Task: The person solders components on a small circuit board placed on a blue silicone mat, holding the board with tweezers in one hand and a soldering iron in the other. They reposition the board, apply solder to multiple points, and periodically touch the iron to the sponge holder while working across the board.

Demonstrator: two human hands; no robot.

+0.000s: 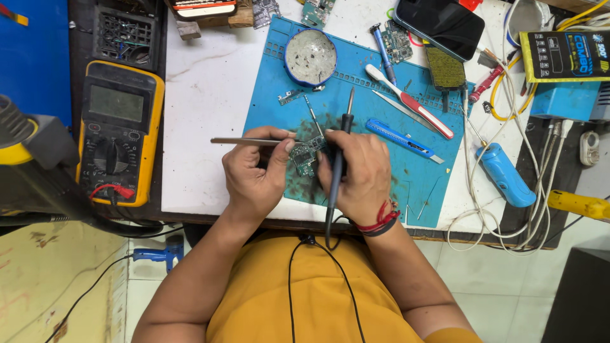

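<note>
On the blue mat (279,95), right hand (356,174) grips soldering iron (337,171) tip-away; left hand (254,171) pinches tweezers (244,141) crosswise

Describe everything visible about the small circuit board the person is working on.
The circuit board is a small, irregular green piece, densely set with tiny components. It lies flat on the blue work mat, on a dark smudged patch, between both hands. The left hand holds metal tweezers toward its upper edge; the right hand grips a black soldering iron beside it. Fingers partly hide its edges.
</note>
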